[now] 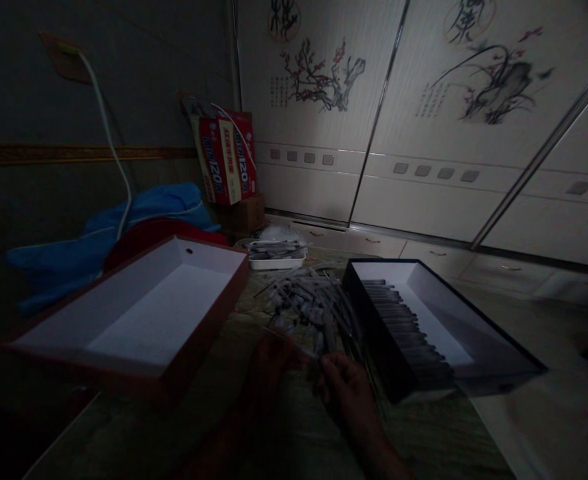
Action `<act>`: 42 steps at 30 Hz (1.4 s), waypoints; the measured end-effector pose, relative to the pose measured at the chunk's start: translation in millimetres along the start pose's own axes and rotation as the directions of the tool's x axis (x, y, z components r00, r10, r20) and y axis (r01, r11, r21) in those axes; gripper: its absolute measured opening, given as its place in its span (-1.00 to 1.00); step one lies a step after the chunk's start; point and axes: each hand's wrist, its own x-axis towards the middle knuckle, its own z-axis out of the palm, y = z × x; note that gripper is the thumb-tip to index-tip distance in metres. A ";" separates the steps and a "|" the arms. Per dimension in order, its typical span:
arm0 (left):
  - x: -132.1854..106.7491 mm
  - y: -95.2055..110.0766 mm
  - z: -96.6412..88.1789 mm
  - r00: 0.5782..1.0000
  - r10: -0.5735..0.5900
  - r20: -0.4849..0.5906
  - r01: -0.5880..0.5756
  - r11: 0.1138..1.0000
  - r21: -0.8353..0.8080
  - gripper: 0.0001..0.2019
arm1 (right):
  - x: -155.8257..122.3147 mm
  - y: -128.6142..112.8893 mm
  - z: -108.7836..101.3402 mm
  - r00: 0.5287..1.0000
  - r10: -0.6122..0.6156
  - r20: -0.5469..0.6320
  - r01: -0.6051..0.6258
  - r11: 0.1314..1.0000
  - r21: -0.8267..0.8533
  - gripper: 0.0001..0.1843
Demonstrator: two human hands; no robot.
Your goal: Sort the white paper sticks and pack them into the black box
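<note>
In dim light, my left hand (pixel 273 352) and my right hand (pixel 344 383) are close together over the table, fingers closed. A thin, pale, pen-like stick (pixel 294 345) runs between them, one end at my left fingers and the other at my right fingertips. Just beyond lies a loose heap of similar thin sticks (pixel 307 297) with whitish clear pieces among them. To the right, a dark-edged box (pixel 474 313) with a white inside holds a row of dark pen-like sticks (pixel 409 327) laid side by side along its left part.
On the left stands an open reddish-brown box lid (pixel 149 307) with a white inside. A white tray (pixel 277 263) of more sticks sits behind the heap. Farther back are blue cloth (pixel 159 200), red cartons (pixel 229 160), a white cable (pixel 105 120) and sliding cabinet doors (pixel 314 133).
</note>
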 end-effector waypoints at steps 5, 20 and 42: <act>0.7 -3.5 -1.8 0.999 -0.033 0.028 0.035 0.996 -0.079 -0.73 | -4.0 -5.9 1.2 0.996 -0.089 -0.025 0.085 0.987 -0.138 -0.64; -2.1 6.2 1.1 0.997 0.006 0.071 -0.008 1.000 0.021 -0.69 | 4.5 -3.4 -7.6 0.994 0.080 0.073 -0.079 0.997 -0.016 -0.50; -5.6 13.0 2.8 0.999 0.004 0.045 -0.005 1.000 0.014 -0.71 | 0.3 -10.0 -2.3 0.990 0.076 0.120 -0.072 0.997 -0.042 -0.45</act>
